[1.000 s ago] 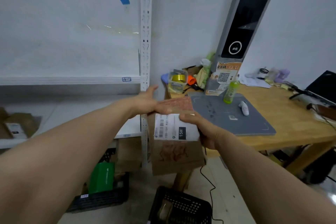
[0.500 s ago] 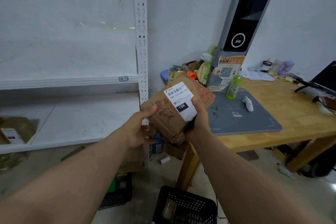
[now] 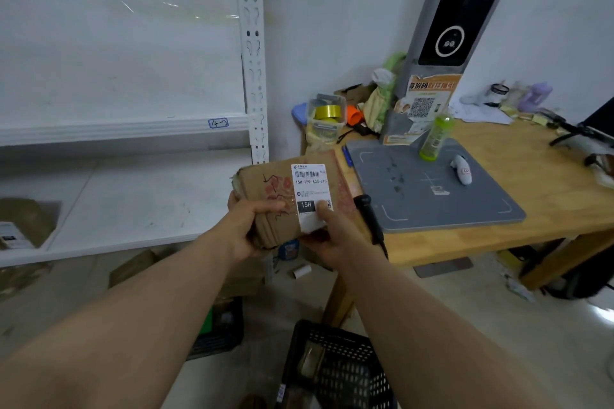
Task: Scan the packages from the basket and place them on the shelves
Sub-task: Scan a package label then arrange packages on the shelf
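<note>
- Over the last second we turned the cardboard package (image 3: pixel 265 191) in our hands. It had hung low in front of the shelf post, then sat tilted on a diagonal, and it ended lying flatter with its top face towards us.
- The white label (image 3: pixel 310 183) therefore came upright, and we could read "15H-159 A03-210" on it.
- Our left hand (image 3: pixel 247 231) gripped the package's left end, fingers curled beneath and thumb over the top.
- Our right hand (image 3: pixel 335 239) held the near right edge, its thumb (image 3: pixel 320 211) pressed on the label's lower part. Its other fingers were hidden under the box.
- The package was in the air between the white shelf (image 3: pixel 133 202) and the corner of the wooden table (image 3: pixel 548 183). It was just beside the grey scanning pad (image 3: pixel 432 202) but not on it, and above the black basket (image 3: pixel 349 372).
- We judged the label now readied for scanning, with shelving still to come.
</note>
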The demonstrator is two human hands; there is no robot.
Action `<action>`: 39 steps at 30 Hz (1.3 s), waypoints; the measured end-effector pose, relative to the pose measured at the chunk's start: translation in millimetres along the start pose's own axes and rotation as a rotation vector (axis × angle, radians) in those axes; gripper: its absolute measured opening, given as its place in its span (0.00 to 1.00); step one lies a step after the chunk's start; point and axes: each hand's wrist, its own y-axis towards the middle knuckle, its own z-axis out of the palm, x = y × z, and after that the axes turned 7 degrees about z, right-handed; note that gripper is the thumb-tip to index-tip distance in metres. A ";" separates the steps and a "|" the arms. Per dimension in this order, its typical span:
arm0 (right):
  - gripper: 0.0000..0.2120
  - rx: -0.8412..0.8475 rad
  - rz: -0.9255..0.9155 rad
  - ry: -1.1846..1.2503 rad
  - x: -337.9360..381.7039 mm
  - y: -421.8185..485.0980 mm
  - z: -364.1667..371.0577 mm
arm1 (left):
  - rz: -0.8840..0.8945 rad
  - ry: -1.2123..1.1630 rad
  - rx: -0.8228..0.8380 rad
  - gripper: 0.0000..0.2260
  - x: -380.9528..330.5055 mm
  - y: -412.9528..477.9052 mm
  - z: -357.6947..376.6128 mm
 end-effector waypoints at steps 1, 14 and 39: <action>0.05 -0.011 0.008 0.000 1.4 2.9 -0.2 | 0.012 0.002 -0.010 0.43 0.0 8.3 1.2; 0.18 -0.711 -0.118 -1.016 73.1 131.6 -70.5 | 0.038 0.144 -0.044 0.43 3.3 143.7 0.0; 0.14 -0.150 0.103 -0.562 92.3 160.0 -60.1 | 0.014 0.233 -0.310 0.56 39.2 203.2 -32.8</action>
